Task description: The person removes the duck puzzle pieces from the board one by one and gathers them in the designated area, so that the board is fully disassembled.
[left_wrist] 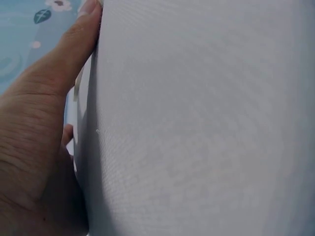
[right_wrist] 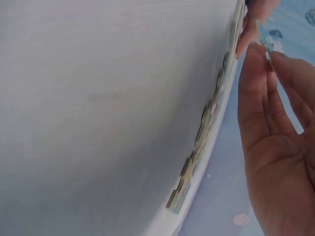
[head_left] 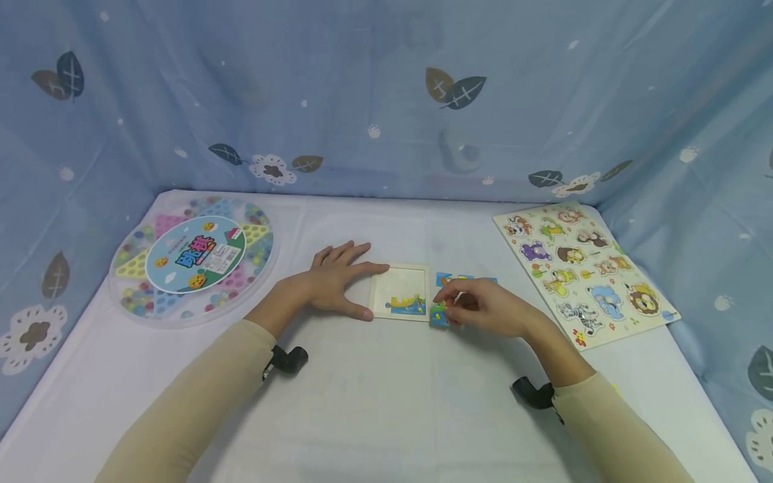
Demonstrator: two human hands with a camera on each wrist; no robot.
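Observation:
A square wooden puzzle tray (head_left: 400, 319) lies mid-table with a few joined blue and yellow pieces (head_left: 406, 305) along its lower edge. My left hand (head_left: 333, 280), fingers spread, rests at the tray's left side, the index finger at its upper left corner and the thumb near the lower one. My right hand (head_left: 488, 307) is just right of the tray. Between thumb and fingertips it pinches a small puzzle piece (right_wrist: 266, 39), seen edge-on and raised in the right wrist view. Loose puzzle pieces (head_left: 443, 278) lie beneath and beyond this hand, partly hidden by it.
At the left lies a round clear Chinese checkers box (head_left: 196, 310) with colored marbles. An animal peg board (head_left: 580, 274) lies to the right. Blue patterned cloth (head_left: 374, 100) hangs behind the white table (head_left: 362, 409). Black camera mounts (head_left: 288, 360) sit at both wrists.

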